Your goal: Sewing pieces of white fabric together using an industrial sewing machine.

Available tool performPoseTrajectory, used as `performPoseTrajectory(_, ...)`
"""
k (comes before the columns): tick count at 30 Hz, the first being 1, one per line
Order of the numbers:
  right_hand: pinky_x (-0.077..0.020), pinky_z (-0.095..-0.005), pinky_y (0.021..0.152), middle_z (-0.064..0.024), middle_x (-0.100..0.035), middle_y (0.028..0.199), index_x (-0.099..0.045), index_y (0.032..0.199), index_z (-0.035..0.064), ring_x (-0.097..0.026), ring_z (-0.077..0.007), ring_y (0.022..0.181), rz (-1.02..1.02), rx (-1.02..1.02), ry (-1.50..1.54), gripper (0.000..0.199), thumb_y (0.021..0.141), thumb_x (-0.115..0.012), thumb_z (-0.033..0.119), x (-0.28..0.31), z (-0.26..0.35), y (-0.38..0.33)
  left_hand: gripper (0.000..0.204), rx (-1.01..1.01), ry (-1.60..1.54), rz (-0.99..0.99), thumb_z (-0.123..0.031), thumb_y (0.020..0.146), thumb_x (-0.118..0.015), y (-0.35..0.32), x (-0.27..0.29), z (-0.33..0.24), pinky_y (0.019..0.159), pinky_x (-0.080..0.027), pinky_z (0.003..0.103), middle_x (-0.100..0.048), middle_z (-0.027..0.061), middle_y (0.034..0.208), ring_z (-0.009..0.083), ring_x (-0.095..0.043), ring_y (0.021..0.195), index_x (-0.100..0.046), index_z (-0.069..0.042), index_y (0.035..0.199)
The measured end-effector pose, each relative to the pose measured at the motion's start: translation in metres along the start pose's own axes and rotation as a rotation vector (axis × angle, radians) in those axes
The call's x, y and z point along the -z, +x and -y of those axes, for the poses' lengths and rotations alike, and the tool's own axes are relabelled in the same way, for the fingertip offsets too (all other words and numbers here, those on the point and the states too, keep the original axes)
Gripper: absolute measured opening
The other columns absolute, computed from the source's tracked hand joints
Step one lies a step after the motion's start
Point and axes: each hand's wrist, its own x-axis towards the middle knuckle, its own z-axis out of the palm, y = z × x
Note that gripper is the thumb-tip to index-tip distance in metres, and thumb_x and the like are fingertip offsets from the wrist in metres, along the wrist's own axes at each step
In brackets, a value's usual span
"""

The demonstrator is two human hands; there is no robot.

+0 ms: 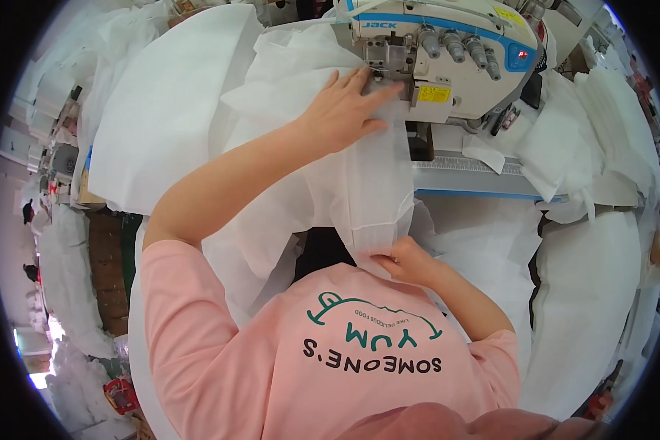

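A sheer white fabric piece (367, 183) hangs from the bed of a white and blue overlock sewing machine (455, 44) down toward my lap. My left hand (341, 110) lies on the fabric right beside the presser foot area, fingers spread and stretched out, with the fingertips close to the machine's metal parts. Close to my body, my right hand (407, 260) pinches the lower edge of the same fabric between thumb and fingers. The needle itself is too small to make out.
Large white fabric sheets (165, 110) are spread at the left. A metal ruler strip (477, 163) runs along the table's front edge. White cloth scraps (565, 139) lie right of the machine, and a long white fabric bundle (583, 308) hangs below them.
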Motion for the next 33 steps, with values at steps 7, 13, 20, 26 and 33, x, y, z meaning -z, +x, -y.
performPoseTrajectory(7,-0.047,-0.028,0.059,-0.0132,-0.065,0.079,-0.066,0.099,0.007,-0.063,-0.0199,0.065,-0.14,0.193,-0.084,0.028,0.075,-0.055,-0.001,0.022,0.066,-0.039,0.046,0.583,-1.062,1.358,-0.037,0.083,-0.057,-0.131,0.022,-0.022,0.06,-0.052,0.031,-0.064,0.0105,0.096,0.0185,-0.064,0.077,-0.055,-0.001,0.112)
performPoseTrajectory(13,-0.0449,-0.0214,0.056,-0.004,-0.068,0.08,-0.068,0.095,0.003,-0.058,-0.0054,0.065,-0.257,0.004,0.267,0.024,0.076,-0.054,0.002,0.008,0.023,0.03,0.046,0.827,-0.548,-0.547,-0.041,0.08,-0.064,-0.112,0.099,0.086,0.077,-0.045,0.031,-0.064,0.0077,0.093,0.0165,-0.06,0.081,-0.064,-0.002,0.104)
performPoseTrajectory(20,-0.0464,-0.0215,0.065,-0.003,-0.067,0.08,-0.069,0.09,0.0002,-0.058,-0.0048,0.073,-0.396,-0.101,0.432,0.017,0.078,-0.064,0.01,0.028,0.062,0.057,0.077,0.734,-1.974,-0.43,-0.059,0.09,-0.033,-0.133,-0.011,0.061,0.107,-0.025,0.037,-0.028,0.0077,0.144,0.0213,-0.027,0.131,-0.018,-0.003,0.141)
performPoseTrajectory(26,-0.0468,-0.0222,0.065,-0.0031,-0.067,0.08,-0.069,0.087,0.0004,-0.059,-0.0066,0.073,-0.381,-0.217,0.47,0.014,0.079,-0.067,0.011,0.001,0.044,0.009,0.08,0.902,-1.848,0.012,-0.033,0.081,-0.064,-0.167,0.015,0.001,0.107,-0.024,0.041,-0.028,0.009,0.143,0.024,-0.027,0.132,-0.019,-0.006,0.141)
performPoseTrajectory(33,-0.0483,-0.024,0.071,-0.0054,-0.068,0.085,-0.069,0.089,-0.0001,-0.061,-0.01,0.077,-0.44,-0.081,0.446,0.012,0.081,-0.064,0.008,-0.028,0.035,-0.016,0.068,0.877,-1.634,-0.047,-0.023,0.075,-0.071,-0.199,-0.001,-0.03,0.096,-0.038,0.037,-0.048,0.0119,0.127,0.0238,-0.048,0.114,-0.038,0.001,0.131)
